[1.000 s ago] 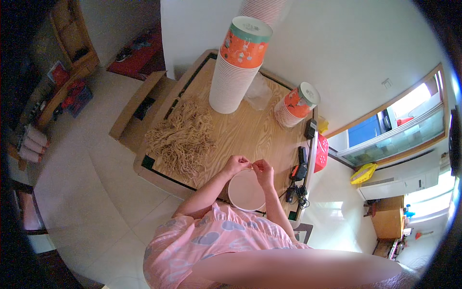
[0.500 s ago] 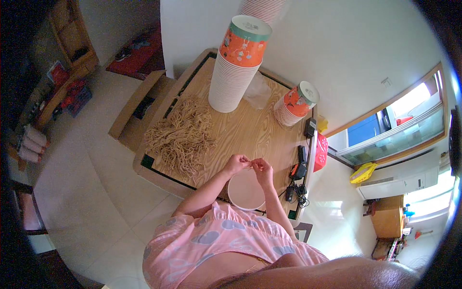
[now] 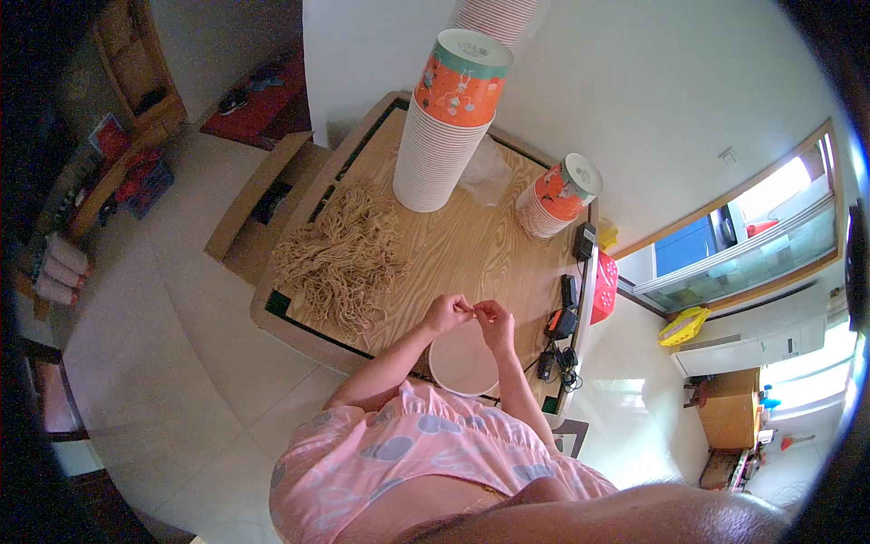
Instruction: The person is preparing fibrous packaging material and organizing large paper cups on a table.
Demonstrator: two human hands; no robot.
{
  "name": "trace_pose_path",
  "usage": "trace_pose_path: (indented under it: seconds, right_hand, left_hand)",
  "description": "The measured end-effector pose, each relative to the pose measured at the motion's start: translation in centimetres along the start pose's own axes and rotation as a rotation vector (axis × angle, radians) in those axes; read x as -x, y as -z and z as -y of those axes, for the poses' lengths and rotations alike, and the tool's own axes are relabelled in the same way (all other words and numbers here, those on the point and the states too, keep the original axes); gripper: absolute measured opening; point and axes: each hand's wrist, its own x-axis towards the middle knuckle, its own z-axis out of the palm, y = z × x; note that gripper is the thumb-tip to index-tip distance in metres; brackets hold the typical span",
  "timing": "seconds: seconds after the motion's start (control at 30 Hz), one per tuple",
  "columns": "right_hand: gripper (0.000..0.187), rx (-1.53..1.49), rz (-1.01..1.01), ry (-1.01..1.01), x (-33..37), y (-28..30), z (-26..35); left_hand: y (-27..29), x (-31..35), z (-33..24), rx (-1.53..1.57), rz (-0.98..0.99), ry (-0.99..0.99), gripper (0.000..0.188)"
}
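My left hand [image 3: 449,314] and my right hand [image 3: 494,319] meet at the fingertips above the far rim of a round white tub [image 3: 464,363], which stands close to my body. Both are closed in a pinch. Whatever lies between the fingers is too small to make out. To the left, a loose heap of tan strands [image 3: 343,258] is spread over the wood-grain table [image 3: 480,249].
A tall stack of upside-down paper buckets [image 3: 439,163] stands at the back, with a shorter stack [image 3: 555,199] to its right. Between them lies a clear plastic bag [image 3: 488,172]. Black adapters and cables [image 3: 562,358] line the right edge. An open cardboard box [image 3: 272,195] sits left.
Both hands have come slightly nearer to me, still pinched together. The tub, the strands and the stacks have stayed in place.
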Motion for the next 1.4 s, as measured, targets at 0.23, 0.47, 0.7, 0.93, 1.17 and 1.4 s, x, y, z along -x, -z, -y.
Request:
trace_pose_path:
  seconds: [0.23, 0.47, 0.7, 0.93, 1.17, 1.4]
  right_hand:
    - [0.007, 0.001, -0.017, 0.002, 0.1, -0.1, 0.0]
    - [0.011, -0.067, -0.136, -0.054, 0.0, -0.3, -0.2]
    - [0.020, 0.076, -0.009, -0.171, -0.7, -0.2, -2.7]
    - [0.017, -0.006, 0.036, -0.121, -0.8, -0.4, -2.9]
    - [0.008, -0.057, 0.069, -0.054, -0.6, -0.6, -2.9]
    - [0.007, 0.034, 0.055, 0.023, -0.1, -0.4, -0.9]
  left_hand:
    - [-0.2, 0.6, -1.3, -0.316, -0.081, -0.112, 0.022]
    - [-0.1, 0.7, -1.5, -0.363, -0.078, -0.142, 0.017]
    - [-0.4, 0.7, -1.8, -0.420, -0.120, -0.247, 0.014]
    - [0.0, 1.0, -2.0, -0.421, -0.116, -0.254, 0.013]
    - [0.0, 0.2, 1.0, 0.067, -0.009, 0.077, 0.008]
    - [0.1, -0.2, 1.5, 0.254, 0.012, 0.163, 0.008]
